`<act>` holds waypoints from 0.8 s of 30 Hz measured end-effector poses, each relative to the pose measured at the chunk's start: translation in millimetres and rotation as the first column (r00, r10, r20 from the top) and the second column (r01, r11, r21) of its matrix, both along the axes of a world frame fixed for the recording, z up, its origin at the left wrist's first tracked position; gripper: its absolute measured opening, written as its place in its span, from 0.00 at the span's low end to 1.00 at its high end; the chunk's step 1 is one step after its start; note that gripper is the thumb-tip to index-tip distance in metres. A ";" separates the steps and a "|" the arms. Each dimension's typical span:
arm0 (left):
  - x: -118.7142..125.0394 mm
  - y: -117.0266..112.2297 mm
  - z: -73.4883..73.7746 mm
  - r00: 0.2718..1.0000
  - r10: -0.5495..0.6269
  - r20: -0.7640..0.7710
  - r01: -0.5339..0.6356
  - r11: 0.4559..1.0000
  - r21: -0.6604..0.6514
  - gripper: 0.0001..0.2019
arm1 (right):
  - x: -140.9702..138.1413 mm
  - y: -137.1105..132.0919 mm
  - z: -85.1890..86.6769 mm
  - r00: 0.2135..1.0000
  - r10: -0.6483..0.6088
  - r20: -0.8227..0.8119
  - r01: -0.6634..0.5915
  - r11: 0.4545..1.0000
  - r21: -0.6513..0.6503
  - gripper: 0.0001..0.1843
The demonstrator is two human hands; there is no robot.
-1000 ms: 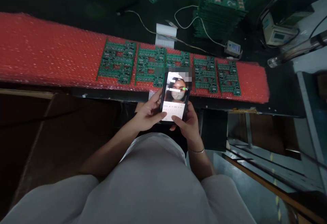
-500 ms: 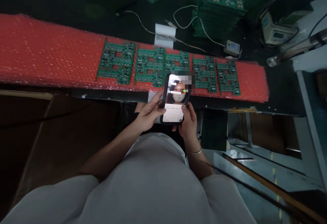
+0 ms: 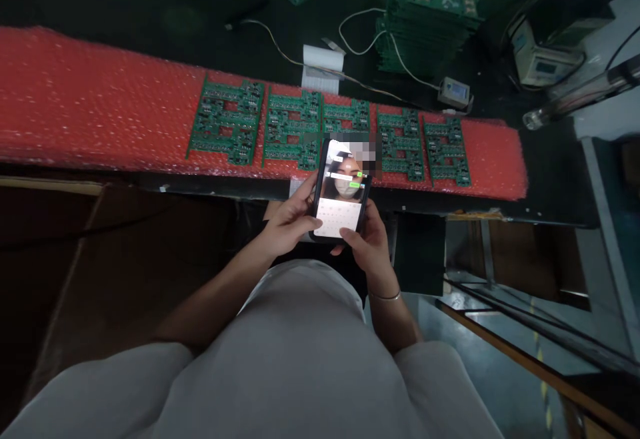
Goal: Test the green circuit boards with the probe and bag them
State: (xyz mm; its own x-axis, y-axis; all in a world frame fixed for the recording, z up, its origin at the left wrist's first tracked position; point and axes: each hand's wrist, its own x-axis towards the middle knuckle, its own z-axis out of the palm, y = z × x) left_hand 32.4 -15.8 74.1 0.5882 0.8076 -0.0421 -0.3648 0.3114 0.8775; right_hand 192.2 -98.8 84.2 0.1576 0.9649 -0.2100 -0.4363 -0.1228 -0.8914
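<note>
A black phone (image 3: 341,192) with a lit screen and an on-screen keyboard is held upright in front of my chest. My left hand (image 3: 287,225) wraps its left edge, thumb resting on the keyboard. My right hand (image 3: 367,242) grips the right edge from below, thumb at the screen's lower part; a thin bracelet sits on that wrist. Beyond the phone, several green circuit boards (image 3: 227,121) lie in a row on red bubble wrap (image 3: 90,99) along the bench.
A tall stack of green boards (image 3: 430,25) stands at the back right. White cables (image 3: 280,45), a small grey box (image 3: 455,92), a white paper pad (image 3: 323,65) and a beige meter (image 3: 543,59) sit behind. Brown cardboard (image 3: 100,265) lies at lower left.
The phone has shifted slightly in my hands and both thumbs have moved over the keyboard. The boards on the bubble wrap have not moved.
</note>
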 end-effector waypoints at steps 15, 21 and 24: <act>2.6 -5.4 5.9 0.996 -0.054 -0.078 0.062 0.993 0.105 0.55 | -3.5 2.7 -3.0 0.996 -0.071 0.048 0.074 0.996 -0.042 0.25; 6.9 -7.0 7.7 0.998 0.011 -0.066 -0.003 0.993 0.115 0.49 | -2.2 4.6 -6.1 0.991 -0.121 0.053 0.124 0.990 -0.062 0.22; 3.7 -6.0 6.1 0.997 -0.013 -0.071 0.022 0.993 0.118 0.46 | -0.4 4.0 -5.8 0.994 -0.111 0.013 0.112 0.993 -0.037 0.24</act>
State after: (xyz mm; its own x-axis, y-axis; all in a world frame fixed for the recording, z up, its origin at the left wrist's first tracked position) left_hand 36.2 -21.8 80.2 0.6012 0.7990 0.0120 -0.2966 0.2091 0.9318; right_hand 191.8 -94.9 78.4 0.2660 0.9326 -0.2440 -0.4396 -0.1079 -0.8917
